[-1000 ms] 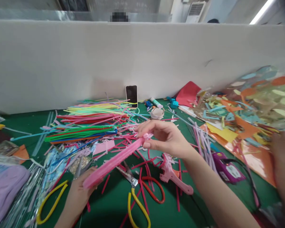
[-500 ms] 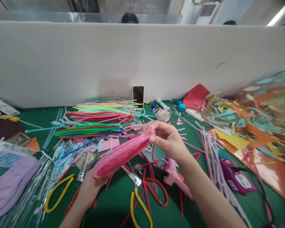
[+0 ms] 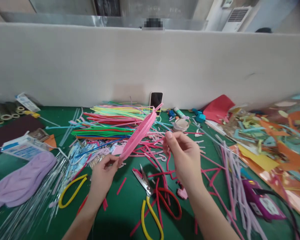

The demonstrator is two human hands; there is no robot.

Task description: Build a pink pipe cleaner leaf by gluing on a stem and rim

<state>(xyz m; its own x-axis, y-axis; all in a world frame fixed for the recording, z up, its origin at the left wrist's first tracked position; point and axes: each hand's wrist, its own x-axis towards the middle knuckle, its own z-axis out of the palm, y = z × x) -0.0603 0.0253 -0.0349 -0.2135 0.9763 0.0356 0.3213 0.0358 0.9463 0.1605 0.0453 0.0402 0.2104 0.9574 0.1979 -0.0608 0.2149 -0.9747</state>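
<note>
My left hand pinches the lower end of a flat pink piece made of pipe cleaners, which stands tilted up and to the right, seen nearly edge-on. My right hand is apart from it, to the right, with thumb and fingers curled together; anything between them is too small to make out. Beneath the hands lie scissors with one red and one yellow handle, blades apart. Cut pink pipe cleaner strips are scattered around them. A second yellow handle lies left of my left wrist.
Bundles of coloured pipe cleaners lie behind, near a phone leaning on the white partition. A lilac quilted piece lies left. At right are lilac pipe cleaners, a purple device with black cord and paper scraps.
My right hand has let go of the pink piece and moved slightly right and down. The piece has swung more upright, held by my left hand alone. The view has shifted a little.
</note>
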